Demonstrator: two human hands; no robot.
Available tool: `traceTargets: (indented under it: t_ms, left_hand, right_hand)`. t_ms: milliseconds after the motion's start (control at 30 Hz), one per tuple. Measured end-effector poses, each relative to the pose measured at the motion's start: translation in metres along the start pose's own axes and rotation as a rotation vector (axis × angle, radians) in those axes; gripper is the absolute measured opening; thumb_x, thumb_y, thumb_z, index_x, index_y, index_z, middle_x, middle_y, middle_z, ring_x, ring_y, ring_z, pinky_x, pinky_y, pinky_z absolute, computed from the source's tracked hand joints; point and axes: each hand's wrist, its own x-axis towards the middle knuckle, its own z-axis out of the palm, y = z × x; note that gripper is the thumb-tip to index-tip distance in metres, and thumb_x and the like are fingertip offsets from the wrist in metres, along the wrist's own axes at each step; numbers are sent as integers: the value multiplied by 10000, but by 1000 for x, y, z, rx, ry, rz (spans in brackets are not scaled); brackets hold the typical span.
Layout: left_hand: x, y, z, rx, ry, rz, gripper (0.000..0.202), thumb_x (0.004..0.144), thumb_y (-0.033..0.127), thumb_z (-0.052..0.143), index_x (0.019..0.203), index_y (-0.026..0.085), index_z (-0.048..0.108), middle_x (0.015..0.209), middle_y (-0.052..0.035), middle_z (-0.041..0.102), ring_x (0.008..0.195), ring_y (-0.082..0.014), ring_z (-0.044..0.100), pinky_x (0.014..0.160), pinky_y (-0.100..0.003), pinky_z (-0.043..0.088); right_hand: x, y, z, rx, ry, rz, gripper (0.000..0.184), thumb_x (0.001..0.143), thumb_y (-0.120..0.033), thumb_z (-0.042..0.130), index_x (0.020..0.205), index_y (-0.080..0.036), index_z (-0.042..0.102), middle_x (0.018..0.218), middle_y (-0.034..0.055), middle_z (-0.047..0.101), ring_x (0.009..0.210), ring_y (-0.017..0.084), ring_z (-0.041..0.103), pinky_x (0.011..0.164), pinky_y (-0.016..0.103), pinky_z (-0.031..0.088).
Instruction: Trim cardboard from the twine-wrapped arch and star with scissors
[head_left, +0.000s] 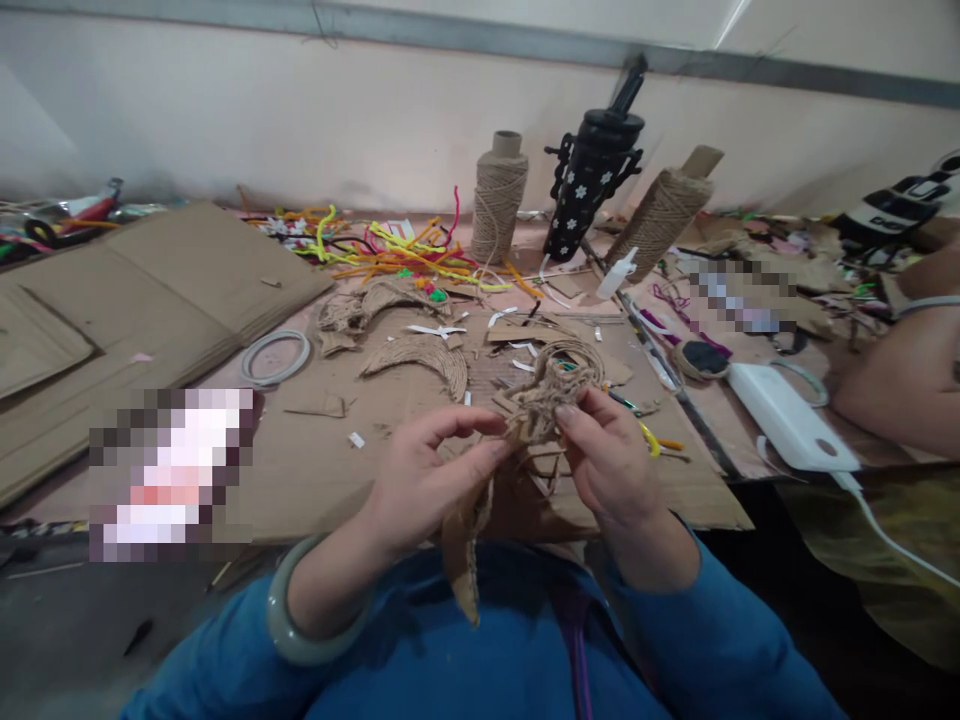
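Note:
My left hand (427, 480) pinches the left side of a twine-wrapped cardboard ornament (540, 410) between thumb and forefinger. The thumb and fingers of my right hand (615, 470) close on its right side. From below the grip hangs a pointed cardboard tip (461, 570) edged with twine. Loops of loose twine (574, 360) curl just behind my right fingers. Beyond my hands lie a twine-covered crescent (420, 362) and another crescent (382, 303) with a small star shape at its left end. My fingers partly hide the held piece.
Two twine spools (499, 205) (664, 215) flank a black flowered bottle (596, 180) at the back. Colourful pipe cleaners (397, 245), a glue bottle (619, 273) and stacked cardboard (172, 280) lie around. A white power bank (791, 415) sits near another person's arm (900, 380).

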Motion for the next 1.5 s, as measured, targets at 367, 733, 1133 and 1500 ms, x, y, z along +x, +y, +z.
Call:
traceTargets:
  t_ms: [367, 733, 1133, 1500]
  left_hand:
    - [4, 4, 25, -521, -9, -173, 336, 572, 333, 867, 829, 195, 700, 724, 11, 706, 639, -130, 633, 656, -281, 533]
    - [-1, -2, 23, -429, -12, -67, 180, 698, 336, 796, 785, 193, 730, 762, -13, 673, 703, -139, 601, 682, -271, 507]
    - [-6, -2, 9, -568, 82, -159, 283, 594, 394, 859, 769, 224, 715, 736, 1, 728, 690, -170, 679, 709, -328, 567]
    - [-9, 4, -1, -128, -50, 152, 130, 752, 224, 749, 881, 207, 745, 760, -20, 760, 667, -142, 671, 633, -229, 519]
  right_hand:
    - [-18, 5, 10, -154, -92, -179, 76, 837, -273, 625, 881, -231, 671, 884, 25, 698, 851, 201, 650, 820, 358, 524]
    - [-22, 4, 11, -308, -53, -345, 67, 817, -209, 616, 876, -230, 638, 933, 47, 666, 890, 206, 637, 834, 370, 528]
    - [-11, -4, -46, -915, -150, -630, 255, 893, -337, 563, 1095, -190, 612, 1044, 115, 679, 1032, 264, 610, 914, 424, 486]
    - [5, 13, -105, -1268, -370, -383, 234, 829, -251, 507, 964, -175, 683, 977, 138, 703, 869, 282, 663, 754, 424, 545]
